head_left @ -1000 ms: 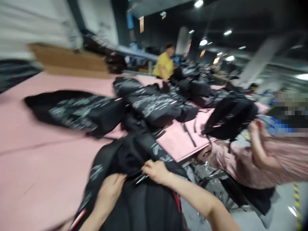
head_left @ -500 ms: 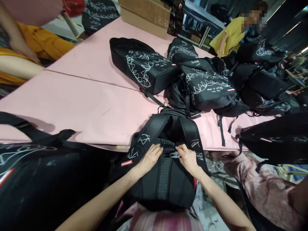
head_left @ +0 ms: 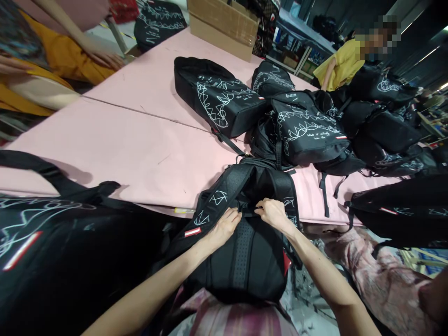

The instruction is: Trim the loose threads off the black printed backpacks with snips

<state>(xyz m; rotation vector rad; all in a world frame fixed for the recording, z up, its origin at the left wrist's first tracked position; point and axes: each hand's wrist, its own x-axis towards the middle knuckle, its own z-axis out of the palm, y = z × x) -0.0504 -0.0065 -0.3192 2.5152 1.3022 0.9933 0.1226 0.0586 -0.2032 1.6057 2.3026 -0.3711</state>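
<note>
A black backpack [head_left: 224, 261] leans on the table edge before me, its padded back panel and shoulder straps facing me. White doodles and a small red-and-white label mark the straps. My left hand [head_left: 227, 226] lies on the panel beside the left strap, its fingers closed on a dark band between the straps. Opposite it, my right hand [head_left: 272, 213] is closed, thumb and fingers pinching the same dark area near the right strap. What lies inside its curled fingers is hidden; the small metal snips seen earlier do not show now.
Several black printed backpacks [head_left: 308, 126] crowd the pink table [head_left: 115, 149] ahead and right. Another bag [head_left: 70, 261] fills the lower left. A cardboard box [head_left: 224, 28] stands at the back. People sit at the left and right; one in yellow [head_left: 332, 67] stands farther off.
My right hand has moved slightly up, and the metal snips at its fingertips have gone out of sight. The view has shifted a little; the person at left has moved an arm.
</note>
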